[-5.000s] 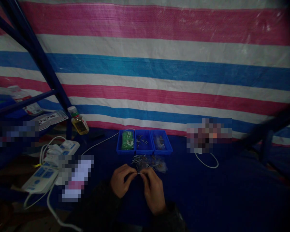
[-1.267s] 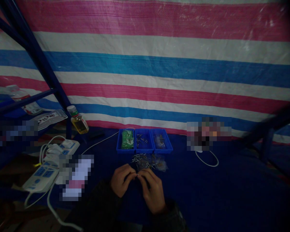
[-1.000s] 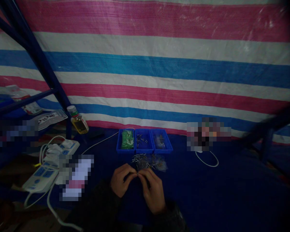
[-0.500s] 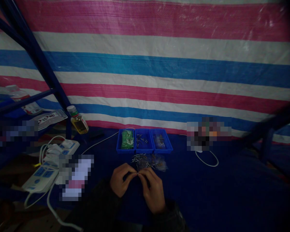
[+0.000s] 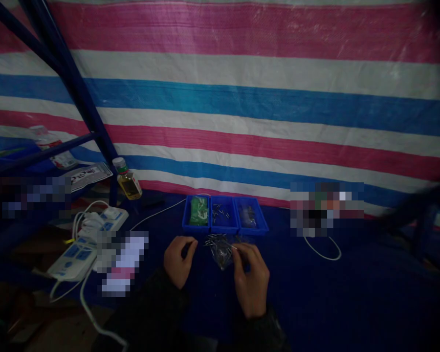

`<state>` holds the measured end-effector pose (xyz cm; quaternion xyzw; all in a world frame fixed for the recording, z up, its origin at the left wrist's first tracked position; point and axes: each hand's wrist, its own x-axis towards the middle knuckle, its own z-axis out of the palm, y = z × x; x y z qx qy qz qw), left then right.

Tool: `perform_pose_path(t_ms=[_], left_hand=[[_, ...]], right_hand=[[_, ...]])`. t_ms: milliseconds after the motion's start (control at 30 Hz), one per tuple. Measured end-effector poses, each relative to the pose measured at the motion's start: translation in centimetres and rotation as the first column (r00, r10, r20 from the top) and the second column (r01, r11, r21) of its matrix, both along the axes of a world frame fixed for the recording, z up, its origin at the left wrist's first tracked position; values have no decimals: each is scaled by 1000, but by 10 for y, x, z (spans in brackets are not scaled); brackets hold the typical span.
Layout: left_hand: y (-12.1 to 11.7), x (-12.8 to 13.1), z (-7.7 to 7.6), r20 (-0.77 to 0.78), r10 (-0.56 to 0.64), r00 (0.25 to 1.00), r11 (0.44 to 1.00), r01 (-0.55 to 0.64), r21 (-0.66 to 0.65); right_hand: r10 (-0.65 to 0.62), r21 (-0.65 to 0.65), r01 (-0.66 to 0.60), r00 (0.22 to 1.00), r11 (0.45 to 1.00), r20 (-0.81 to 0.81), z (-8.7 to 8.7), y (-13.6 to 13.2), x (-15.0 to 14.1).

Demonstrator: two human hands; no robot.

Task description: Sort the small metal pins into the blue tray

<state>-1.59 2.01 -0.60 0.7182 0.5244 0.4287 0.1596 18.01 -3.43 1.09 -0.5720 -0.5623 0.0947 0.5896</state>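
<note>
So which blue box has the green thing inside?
The leftmost blue tray holds a green packet; the middle tray has small metal pins instead.

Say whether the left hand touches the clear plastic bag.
No, the left hand lies apart from the clear plastic bag, beside it.

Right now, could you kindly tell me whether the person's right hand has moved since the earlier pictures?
Yes. Against the blue trays, the right hand has shifted right and closer to them, parting from the left hand.
</note>
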Motion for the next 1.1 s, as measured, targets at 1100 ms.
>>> perform_pose_path(t_ms=[1100], left_hand=[[-10, 8, 10, -3, 0, 1000, 979, 0, 202]], right_hand=[[164, -110, -153, 982, 982, 96, -27, -5, -16]])
